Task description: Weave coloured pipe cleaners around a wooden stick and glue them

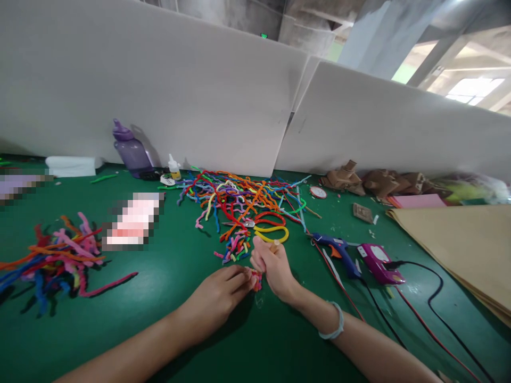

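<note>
My left hand pinches a small pink and red fuzzy piece just above the green table. Close on its right, my right hand is closed in a fist around a thin tan stick, whose end pokes out at the top. The rest of the stick is hidden by the fingers. Just beyond both hands lie short cut fuzzy pieces and scissors with one red and one yellow handle loop.
Colourful pipe cleaners are heaped behind, with another bundle at left. A blue glue gun and purple box with cords lie right. A purple bottle, glue bottle and brown paper lie farther out.
</note>
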{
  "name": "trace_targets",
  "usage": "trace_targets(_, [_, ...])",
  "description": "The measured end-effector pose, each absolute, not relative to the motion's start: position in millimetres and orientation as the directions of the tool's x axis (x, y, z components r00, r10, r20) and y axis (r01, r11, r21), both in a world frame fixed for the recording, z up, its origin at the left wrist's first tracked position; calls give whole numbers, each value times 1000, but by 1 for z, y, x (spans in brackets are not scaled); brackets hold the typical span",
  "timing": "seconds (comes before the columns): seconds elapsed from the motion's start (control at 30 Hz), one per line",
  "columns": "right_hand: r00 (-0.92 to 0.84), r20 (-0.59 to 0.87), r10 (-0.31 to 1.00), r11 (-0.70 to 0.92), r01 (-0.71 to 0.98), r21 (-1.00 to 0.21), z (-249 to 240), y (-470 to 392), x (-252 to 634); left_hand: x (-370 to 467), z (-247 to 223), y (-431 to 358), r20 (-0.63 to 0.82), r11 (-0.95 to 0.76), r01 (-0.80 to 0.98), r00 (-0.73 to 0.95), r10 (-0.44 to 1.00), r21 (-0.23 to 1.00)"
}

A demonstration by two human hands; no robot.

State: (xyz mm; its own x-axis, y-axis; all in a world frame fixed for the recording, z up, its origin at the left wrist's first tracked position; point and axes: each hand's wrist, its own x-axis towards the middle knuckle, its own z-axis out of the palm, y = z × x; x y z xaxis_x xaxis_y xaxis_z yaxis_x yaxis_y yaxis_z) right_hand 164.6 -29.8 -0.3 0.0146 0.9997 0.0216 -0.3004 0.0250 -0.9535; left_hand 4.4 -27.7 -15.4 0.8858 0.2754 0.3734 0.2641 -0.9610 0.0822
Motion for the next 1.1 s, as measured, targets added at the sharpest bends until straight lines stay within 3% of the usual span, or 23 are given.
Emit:
trace_targets(0.27, [79,12,997,41,-374,-927,-4,-34,161,3,-16,-29,371,-961,267,887,274,69])
trace_targets(0.5, [227,17,974,130,-494,-860,27,-13,181,2,-18,-30,322,-961,276,909,265,12])
trace_targets(0.7, [5,32,999,32,-374,-927,14,-12,147,2,-22,-31,356,-960,281,897,261,-4])
trace_targets(0.97, [-117,19,993,-14,-276,-961,2,-13,134,3,-27,-30,372,-963,266,890,264,49])
trace_targets(1.1, [-124,23,992,-17,-311,-950,13,-10,141,2,-24,-31,357,-960,278,893,275,43])
